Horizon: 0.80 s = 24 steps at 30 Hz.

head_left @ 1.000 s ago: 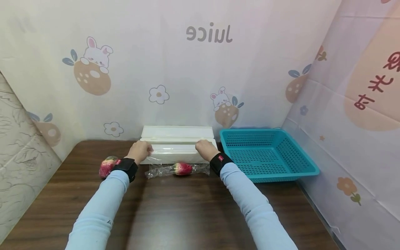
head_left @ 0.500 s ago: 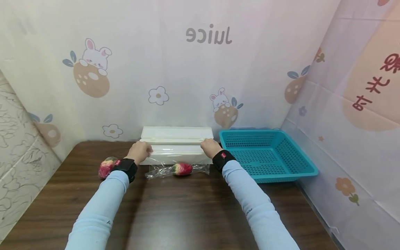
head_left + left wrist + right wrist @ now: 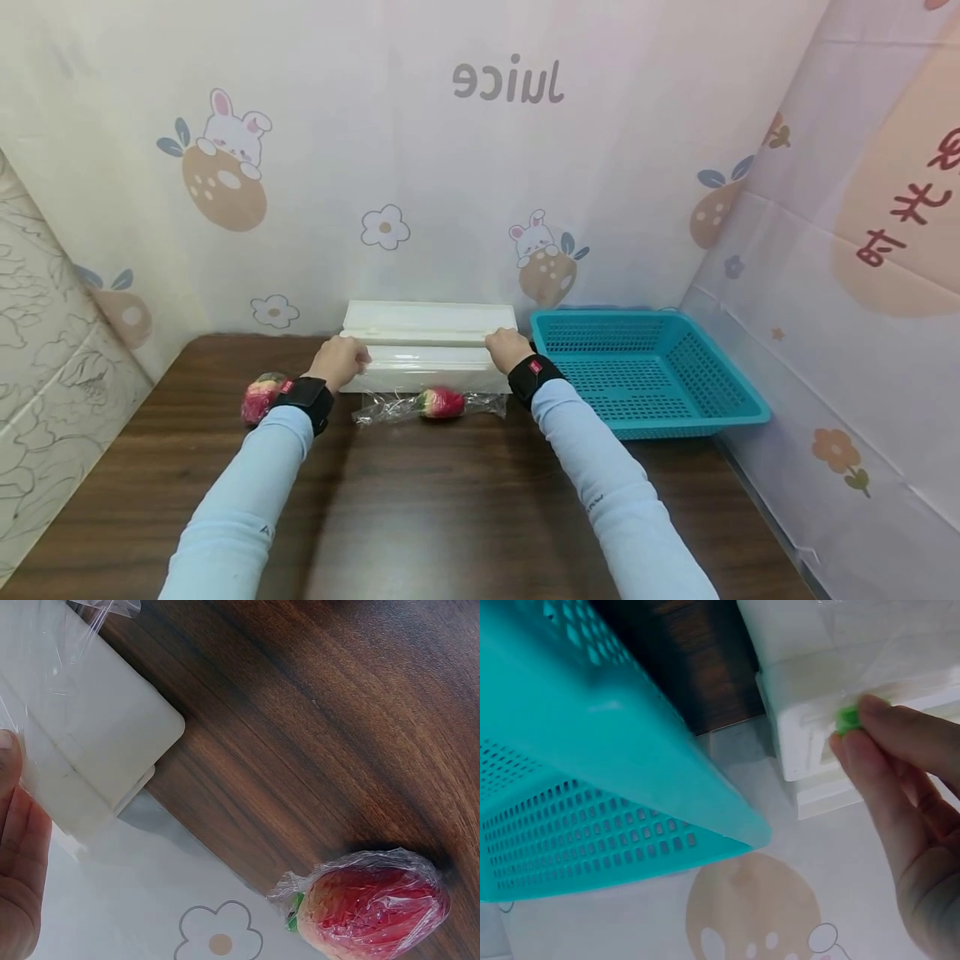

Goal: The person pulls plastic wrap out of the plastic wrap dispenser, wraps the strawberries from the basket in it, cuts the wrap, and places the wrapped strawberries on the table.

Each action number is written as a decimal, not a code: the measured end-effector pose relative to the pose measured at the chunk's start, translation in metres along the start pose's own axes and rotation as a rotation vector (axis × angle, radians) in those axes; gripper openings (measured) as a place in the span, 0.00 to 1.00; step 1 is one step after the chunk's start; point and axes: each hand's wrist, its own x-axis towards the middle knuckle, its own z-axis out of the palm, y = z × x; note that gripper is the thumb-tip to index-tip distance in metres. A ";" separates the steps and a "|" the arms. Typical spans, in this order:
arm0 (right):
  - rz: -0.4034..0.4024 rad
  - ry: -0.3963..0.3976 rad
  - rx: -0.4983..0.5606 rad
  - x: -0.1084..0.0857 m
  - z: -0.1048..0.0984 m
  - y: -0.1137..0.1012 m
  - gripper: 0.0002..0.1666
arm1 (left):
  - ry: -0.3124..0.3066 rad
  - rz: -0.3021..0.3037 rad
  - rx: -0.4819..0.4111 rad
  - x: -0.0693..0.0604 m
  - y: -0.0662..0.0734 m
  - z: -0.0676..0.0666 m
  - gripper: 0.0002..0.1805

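Note:
A white plastic-wrap dispenser (image 3: 427, 380) stands at the table's back with its lid raised. At its left end, my left hand (image 3: 336, 362) pinches the edge of the clear plastic wrap (image 3: 64, 675), which stretches across the dispenser's front. My right hand (image 3: 507, 348) is at the right end, thumb and finger pinching a small green slide cutter (image 3: 849, 718) on the dispenser. In front, a red and yellow fruit-like piece (image 3: 442, 403) lies under loose wrap, film spreading to both sides. Another red one, a wrapped fruit (image 3: 375, 907), sits left of my left wrist.
To the right of the dispenser stands a turquoise perforated basket (image 3: 750, 408), close to my right hand. A printed cloth (image 3: 450, 167) hangs right behind the dark wooden table (image 3: 420, 517).
My right hand has slid a little to the right along the dispenser, to its right end. My left hand holds the wrap in the same place. The head view shifts slightly.

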 end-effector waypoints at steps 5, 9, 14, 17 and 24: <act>0.039 -0.028 0.002 0.005 0.005 0.012 0.11 | -0.012 -0.011 -0.012 0.001 0.004 -0.002 0.08; -0.001 0.031 -0.065 0.022 0.049 0.035 0.14 | -0.036 -0.049 -0.010 0.001 0.005 -0.003 0.08; -0.005 0.050 -0.079 0.041 0.089 0.050 0.16 | -0.027 -0.039 0.002 0.000 0.006 -0.004 0.08; 0.044 -0.016 -0.024 0.023 0.047 0.033 0.12 | -0.016 -0.024 0.010 0.001 0.006 -0.004 0.08; 0.029 0.003 -0.021 -0.011 -0.013 0.002 0.12 | -0.012 -0.058 0.013 -0.002 0.007 0.000 0.08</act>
